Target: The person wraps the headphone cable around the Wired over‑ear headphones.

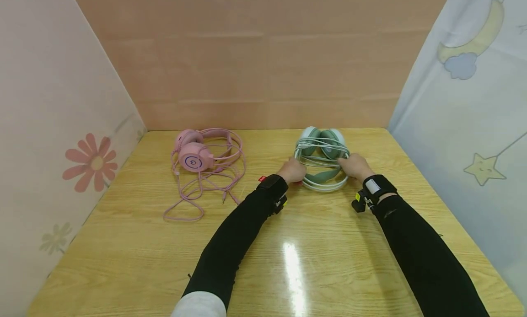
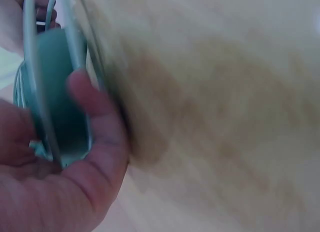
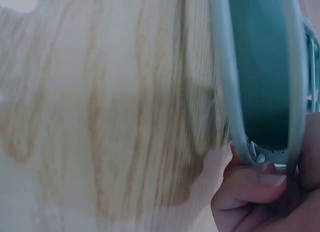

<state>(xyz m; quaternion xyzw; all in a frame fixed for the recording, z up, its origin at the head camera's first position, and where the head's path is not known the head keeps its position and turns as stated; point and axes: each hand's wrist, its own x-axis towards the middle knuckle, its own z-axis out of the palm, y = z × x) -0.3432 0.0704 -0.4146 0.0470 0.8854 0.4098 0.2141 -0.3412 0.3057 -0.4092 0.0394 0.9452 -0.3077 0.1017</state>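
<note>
Pale green headphones [image 1: 325, 187] are near the back of the table, right of its middle, with white-and-green ear cups [image 1: 331, 148] at the far side. Their light cable [image 1: 316, 160] loops across the cups and headband. My left hand [image 1: 293, 170] grips the left side of the headphones, thumb and fingers curled round the rim in the left wrist view. On the opposite side, my right hand [image 1: 356, 167] pinches the rim between thumb and fingers. The right wrist view shows the wide green inner band [image 3: 260, 67] close up. Some fingertips are hidden behind the headphones.
Pink headphones [image 1: 196, 158] lie at the back left, their tangled pink cable [image 1: 185, 218] spreading toward the front. A brown panel [image 1: 263, 79] stands behind the wooden table [image 1: 136, 262]. Patterned cloth walls [image 1: 465, 125] border both sides.
</note>
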